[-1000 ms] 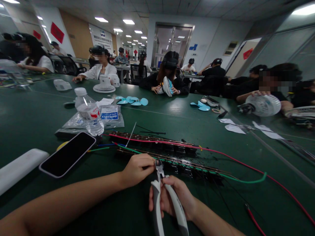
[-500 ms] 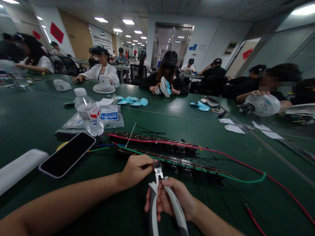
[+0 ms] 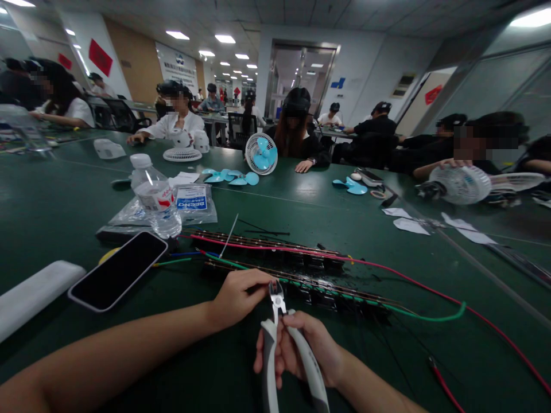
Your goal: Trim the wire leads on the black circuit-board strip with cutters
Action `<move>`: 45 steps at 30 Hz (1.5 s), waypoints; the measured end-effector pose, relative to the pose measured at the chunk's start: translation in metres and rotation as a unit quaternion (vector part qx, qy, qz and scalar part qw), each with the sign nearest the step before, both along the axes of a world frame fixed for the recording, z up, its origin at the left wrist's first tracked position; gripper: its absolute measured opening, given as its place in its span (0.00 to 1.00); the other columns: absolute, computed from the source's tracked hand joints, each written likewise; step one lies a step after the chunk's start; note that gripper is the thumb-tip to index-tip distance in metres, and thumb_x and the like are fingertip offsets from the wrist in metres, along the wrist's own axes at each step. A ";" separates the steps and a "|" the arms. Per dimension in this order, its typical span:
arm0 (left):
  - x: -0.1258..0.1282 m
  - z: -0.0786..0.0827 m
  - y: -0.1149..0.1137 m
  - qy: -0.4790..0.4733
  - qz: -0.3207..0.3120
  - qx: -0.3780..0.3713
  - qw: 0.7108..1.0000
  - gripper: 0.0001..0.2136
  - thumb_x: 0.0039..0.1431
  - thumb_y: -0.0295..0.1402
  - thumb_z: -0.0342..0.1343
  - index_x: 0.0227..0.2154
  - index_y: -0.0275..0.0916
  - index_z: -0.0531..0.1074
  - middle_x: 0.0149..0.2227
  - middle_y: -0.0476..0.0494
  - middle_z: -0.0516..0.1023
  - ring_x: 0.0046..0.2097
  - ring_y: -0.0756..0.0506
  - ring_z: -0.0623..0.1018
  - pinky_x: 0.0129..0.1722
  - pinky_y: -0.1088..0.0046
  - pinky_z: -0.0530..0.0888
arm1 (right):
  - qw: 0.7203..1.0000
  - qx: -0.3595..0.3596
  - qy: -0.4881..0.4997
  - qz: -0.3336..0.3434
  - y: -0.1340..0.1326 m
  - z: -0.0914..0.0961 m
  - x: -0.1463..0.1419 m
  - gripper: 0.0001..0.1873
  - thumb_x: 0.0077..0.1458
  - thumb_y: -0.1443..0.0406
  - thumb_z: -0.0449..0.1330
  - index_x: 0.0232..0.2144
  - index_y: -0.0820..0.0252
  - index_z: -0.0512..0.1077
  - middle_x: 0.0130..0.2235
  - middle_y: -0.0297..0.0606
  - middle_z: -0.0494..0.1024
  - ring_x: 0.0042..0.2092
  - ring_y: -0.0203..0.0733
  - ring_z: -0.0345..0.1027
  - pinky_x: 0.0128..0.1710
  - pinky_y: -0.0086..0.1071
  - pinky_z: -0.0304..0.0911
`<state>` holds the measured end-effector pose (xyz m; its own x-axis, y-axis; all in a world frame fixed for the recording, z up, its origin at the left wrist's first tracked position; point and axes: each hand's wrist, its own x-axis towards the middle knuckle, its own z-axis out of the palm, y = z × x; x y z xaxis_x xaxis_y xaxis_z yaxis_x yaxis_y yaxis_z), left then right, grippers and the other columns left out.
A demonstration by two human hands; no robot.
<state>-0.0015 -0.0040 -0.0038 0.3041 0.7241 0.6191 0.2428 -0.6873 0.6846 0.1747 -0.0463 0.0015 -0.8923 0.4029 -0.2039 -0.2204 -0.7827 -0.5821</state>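
Note:
My right hand [image 3: 312, 344] is wrapped round the grey-and-white handles of diagonal cutters [image 3: 276, 304], whose jaws point away from me. The jaw tips meet the fingertips of my left hand [image 3: 241, 295] at the near edge of a black strip [image 3: 331, 298]. My left thumb and index finger are pinched together; what they hold is too small to make out. A green wire [image 3: 361, 299] runs along this strip. Behind it lies a second black strip [image 3: 275, 248] with a red wire [image 3: 301, 249] along it. A pale cable tie [image 3: 229, 235] sticks up left of the strips.
A phone [image 3: 118, 272], a water bottle [image 3: 155, 198] and a clear plastic bag [image 3: 202, 212] lie left of the strips. Far left is a long white object [image 3: 38, 295]. Blue fan blades [image 3: 243, 178] and co-workers with a fan [image 3: 261, 154] are across the green table [image 3: 275, 203].
My hands and the cutters have barely moved. Across the table, a co-worker has turned a fan so its blue blades face me and set it further left.

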 end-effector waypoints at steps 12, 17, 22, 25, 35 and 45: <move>0.001 -0.002 0.000 0.000 -0.017 0.015 1.000 0.04 0.53 0.24 0.56 0.29 0.36 0.75 0.35 0.42 0.80 0.39 0.47 0.79 0.40 0.72 0.76 | 1.000 -0.015 -0.006 -0.006 -0.001 0.002 -0.001 0.31 0.50 0.53 0.44 0.38 0.80 0.68 0.35 0.58 0.75 0.29 0.39 0.67 0.31 0.31 0.60; 0.001 0.000 -0.001 0.002 -0.010 0.018 1.000 0.04 0.52 0.23 0.56 0.28 0.36 0.74 0.33 0.42 0.79 0.37 0.47 0.79 0.39 0.72 0.76 | 1.000 -0.013 -0.008 0.000 0.000 0.001 -0.001 0.31 0.51 0.53 0.44 0.38 0.77 0.69 0.36 0.56 0.75 0.29 0.38 0.67 0.31 0.31 0.61; 0.003 0.002 -0.002 0.001 0.007 0.000 1.000 0.03 0.53 0.24 0.55 0.30 0.36 0.73 0.32 0.43 0.77 0.36 0.48 0.76 0.36 0.72 0.74 | 1.000 -0.011 -0.007 0.007 0.000 -0.002 0.003 0.29 0.49 0.52 0.45 0.33 0.76 0.69 0.31 0.55 0.76 0.25 0.38 0.67 0.23 0.27 0.57; 0.005 0.006 -0.004 -0.021 0.050 -0.055 0.997 0.02 0.51 0.28 0.57 0.28 0.35 0.71 0.28 0.45 0.73 0.29 0.51 0.73 0.28 0.76 0.70 | 1.000 -0.003 -0.012 0.021 0.001 0.000 0.011 0.28 0.48 0.52 0.47 0.30 0.76 0.69 0.27 0.52 0.75 0.24 0.39 0.67 0.19 0.26 0.54; -0.001 0.032 -0.014 0.177 -0.551 -0.623 0.526 0.16 0.51 0.45 0.53 0.23 0.35 0.71 0.21 0.45 0.74 0.22 0.46 0.76 0.17 0.74 0.70 | 0.995 0.093 0.013 -0.032 0.005 0.028 0.038 0.19 0.48 0.55 0.49 0.25 0.68 0.67 0.25 0.43 0.72 0.26 0.42 0.70 0.21 0.29 0.54; 0.005 0.026 -0.016 0.168 -0.287 -0.139 0.933 0.16 0.48 0.17 0.49 0.37 0.37 0.74 0.45 0.43 0.75 0.54 0.45 0.68 0.56 0.63 0.63 | 0.987 0.157 0.022 -0.003 0.010 0.043 0.043 0.25 0.48 0.53 0.45 0.22 0.70 0.70 0.20 0.44 0.70 0.23 0.40 0.64 0.26 0.33 0.55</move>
